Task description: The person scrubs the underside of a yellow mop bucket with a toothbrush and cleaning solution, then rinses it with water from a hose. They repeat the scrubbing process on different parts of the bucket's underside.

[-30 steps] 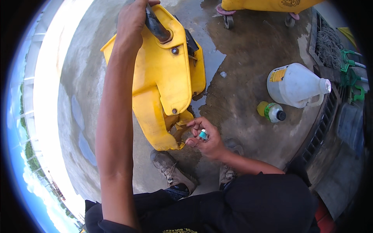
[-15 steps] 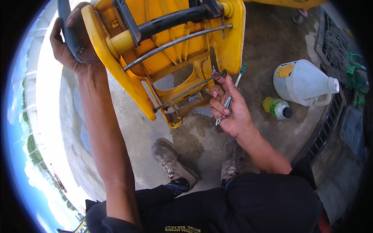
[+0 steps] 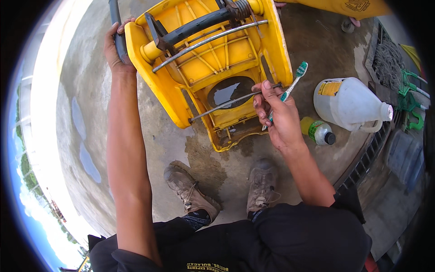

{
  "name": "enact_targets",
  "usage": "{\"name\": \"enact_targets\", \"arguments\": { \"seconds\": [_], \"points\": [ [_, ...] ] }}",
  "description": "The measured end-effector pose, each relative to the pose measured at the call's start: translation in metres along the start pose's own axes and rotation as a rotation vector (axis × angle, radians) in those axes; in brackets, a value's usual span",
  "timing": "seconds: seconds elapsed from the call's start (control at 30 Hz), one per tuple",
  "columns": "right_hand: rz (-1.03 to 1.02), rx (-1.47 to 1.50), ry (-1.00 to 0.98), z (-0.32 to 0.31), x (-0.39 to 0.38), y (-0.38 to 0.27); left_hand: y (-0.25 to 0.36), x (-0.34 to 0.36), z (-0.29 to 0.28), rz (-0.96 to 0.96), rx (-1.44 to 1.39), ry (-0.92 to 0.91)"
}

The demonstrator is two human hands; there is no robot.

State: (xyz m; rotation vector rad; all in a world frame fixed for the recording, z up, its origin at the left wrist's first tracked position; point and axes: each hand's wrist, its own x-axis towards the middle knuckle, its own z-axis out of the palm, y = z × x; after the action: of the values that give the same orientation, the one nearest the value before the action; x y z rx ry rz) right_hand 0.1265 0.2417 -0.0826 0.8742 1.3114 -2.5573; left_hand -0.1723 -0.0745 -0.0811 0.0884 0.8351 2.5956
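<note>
A yellow plastic mop wringer (image 3: 204, 72) is tipped with its ribbed inside toward me, showing metal rods and a dark padded bar. My left hand (image 3: 117, 45) is closed around its black handle (image 3: 116, 31) at the upper left. My right hand (image 3: 276, 111) holds a green and white toothbrush (image 3: 293, 84), bristles up, at the wringer's lower right. Its fingertips are at a thin metal rod (image 3: 226, 103); whether they grip the rod too, I cannot tell.
A white jug (image 3: 344, 102) and small yellow-green bottle (image 3: 317, 131) lie on the wet concrete (image 3: 149, 140) at my right, beside a drain grate (image 3: 354, 172), a grey mop (image 3: 385, 59) and green mop clamps (image 3: 412, 90). A yellow bucket (image 3: 335, 7) stands behind. My shoes (image 3: 190, 190) are below.
The wringer has turned from showing its outer face to its inside and shifted slightly right since half a second ago. My right hand has risen with it, the toothbrush now more visible.
</note>
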Motion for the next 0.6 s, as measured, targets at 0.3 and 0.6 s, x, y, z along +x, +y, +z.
{"name": "enact_targets", "arguments": {
  "seconds": [0.3, 0.6],
  "points": [
    [0.010, -0.090, 0.011, 0.010, -0.005, -0.010, 0.012, -0.018, 0.025, 0.087, 0.895, 0.387],
    [-0.318, -0.429, 0.112, -0.019, -0.063, 0.027, -0.036, -0.066, 0.080, 0.466, 1.351, 0.688]
  ]
}}
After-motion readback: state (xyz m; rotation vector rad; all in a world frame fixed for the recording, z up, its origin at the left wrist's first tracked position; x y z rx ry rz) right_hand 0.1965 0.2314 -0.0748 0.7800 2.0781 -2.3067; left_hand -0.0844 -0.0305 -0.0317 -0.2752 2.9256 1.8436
